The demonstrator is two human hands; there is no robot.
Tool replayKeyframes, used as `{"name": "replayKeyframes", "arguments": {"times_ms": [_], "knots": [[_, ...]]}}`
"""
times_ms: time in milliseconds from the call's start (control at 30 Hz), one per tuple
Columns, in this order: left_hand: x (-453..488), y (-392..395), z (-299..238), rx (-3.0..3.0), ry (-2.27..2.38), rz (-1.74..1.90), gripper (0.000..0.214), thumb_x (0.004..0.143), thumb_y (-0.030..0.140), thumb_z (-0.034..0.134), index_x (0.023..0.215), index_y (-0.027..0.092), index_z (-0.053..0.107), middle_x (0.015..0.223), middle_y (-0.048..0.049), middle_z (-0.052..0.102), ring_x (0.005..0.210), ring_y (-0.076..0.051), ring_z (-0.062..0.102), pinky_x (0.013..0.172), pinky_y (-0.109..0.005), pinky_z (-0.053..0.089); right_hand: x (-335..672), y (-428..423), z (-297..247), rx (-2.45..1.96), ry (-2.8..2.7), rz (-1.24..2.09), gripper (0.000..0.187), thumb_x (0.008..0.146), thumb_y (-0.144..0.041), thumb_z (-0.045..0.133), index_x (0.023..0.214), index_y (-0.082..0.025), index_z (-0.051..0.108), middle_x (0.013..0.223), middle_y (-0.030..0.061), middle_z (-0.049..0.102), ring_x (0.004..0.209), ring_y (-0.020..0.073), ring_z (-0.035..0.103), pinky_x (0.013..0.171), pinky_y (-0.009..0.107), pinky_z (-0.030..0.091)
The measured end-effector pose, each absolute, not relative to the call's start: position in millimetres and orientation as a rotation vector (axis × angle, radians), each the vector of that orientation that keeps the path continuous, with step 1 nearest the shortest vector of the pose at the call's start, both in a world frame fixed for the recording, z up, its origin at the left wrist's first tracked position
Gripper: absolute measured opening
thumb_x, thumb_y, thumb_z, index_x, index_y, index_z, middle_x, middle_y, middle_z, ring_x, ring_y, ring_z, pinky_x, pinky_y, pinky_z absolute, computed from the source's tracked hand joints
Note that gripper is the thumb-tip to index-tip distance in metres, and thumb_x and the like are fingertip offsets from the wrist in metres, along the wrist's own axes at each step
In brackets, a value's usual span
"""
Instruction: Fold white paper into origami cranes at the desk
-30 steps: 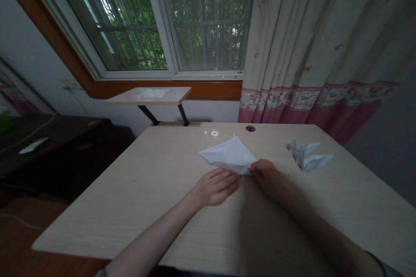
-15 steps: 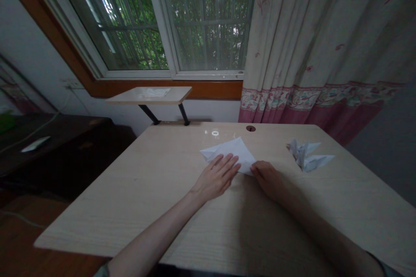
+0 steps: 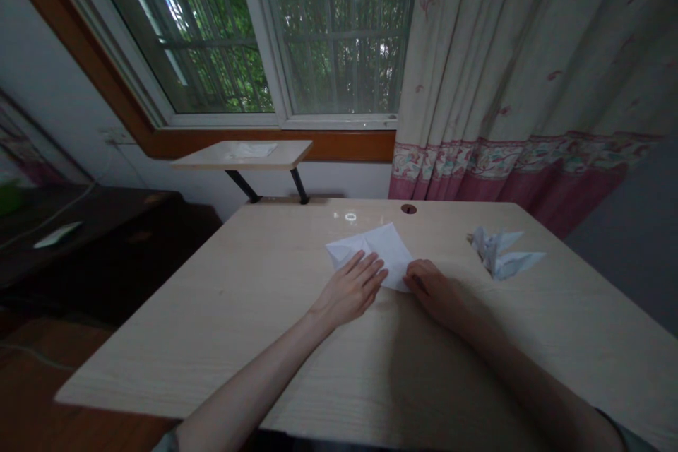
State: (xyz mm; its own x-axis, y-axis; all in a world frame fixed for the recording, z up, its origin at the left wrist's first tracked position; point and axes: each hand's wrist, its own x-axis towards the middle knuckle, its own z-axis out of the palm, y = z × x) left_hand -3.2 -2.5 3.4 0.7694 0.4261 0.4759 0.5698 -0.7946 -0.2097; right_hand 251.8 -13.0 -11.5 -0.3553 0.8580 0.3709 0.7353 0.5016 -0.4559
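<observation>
The left hand (image 3: 349, 289) lies open on a creased white paper (image 3: 386, 247) (folded, sharply pointed); the right hand (image 3: 431, 289) curls at its edge, grip unclear.

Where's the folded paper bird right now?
In the head view, the paper bird sits on the right side of the desk, to the right of the right hand and the paper sheet.

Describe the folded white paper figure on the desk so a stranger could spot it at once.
On the pale wood-grain desk, look right, toward the pink-bordered floral curtain. There lies a spiky folded white paper figure. Unlike the flat folded white sheet under the person's left hand and right hand, it sits alone, untouched.
</observation>
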Motion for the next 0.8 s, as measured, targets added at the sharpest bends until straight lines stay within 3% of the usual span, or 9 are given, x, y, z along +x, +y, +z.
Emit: {"name": "replayKeyframes", "arguments": {"times_ms": [267, 500, 800], "knots": [[-3, -6, 10, -2.673, -0.756, -0.603, 0.030, 0.100, 0.027, 0.053, 0.127, 0.022, 0.064, 0.134, -0.0049, 0.065, 0.128, -0.024, 0.056, 0.118, -0.046, 0.034, 254, -9, -23, -1.218, -2.167, 0.219, 0.018, 0.098, -0.023, 0.046, 0.105, -0.022, 0.062, 0.112, 0.0114, 0.067, 0.108, 0.0251, 0.062, 0.096, 0.046, 0.052], [-4, -4, 7, -2.683, -0.716, -0.567, 0.026, 0.098, 0.028, 0.058, 0.122, 0.024, 0.068, 0.134, -0.0037, 0.065, 0.129, -0.025, 0.055, 0.118, -0.047, 0.034, 259, -7, -34, -1.212, -2.276, 0.153, 0.040, 0.097, -0.020, 0.042, 0.133, -0.020, 0.060, 0.137, 0.0136, 0.062, 0.128, 0.0251, 0.058, 0.109, 0.051, 0.047], [-8, 0, 5, -2.664, -0.689, -0.496, 0.029, 0.098, 0.022, 0.061, 0.127, 0.025, 0.064, 0.143, -0.0034, 0.059, 0.135, -0.025, 0.052, 0.118, -0.046, 0.035, 258, -14, -17, -1.273, -2.474, -0.012, 0.040, 0.099, -0.020, 0.043, 0.133, -0.023, 0.064, 0.140, 0.0106, 0.061, 0.128, 0.0267, 0.059, 0.109, 0.050, 0.047]]}}
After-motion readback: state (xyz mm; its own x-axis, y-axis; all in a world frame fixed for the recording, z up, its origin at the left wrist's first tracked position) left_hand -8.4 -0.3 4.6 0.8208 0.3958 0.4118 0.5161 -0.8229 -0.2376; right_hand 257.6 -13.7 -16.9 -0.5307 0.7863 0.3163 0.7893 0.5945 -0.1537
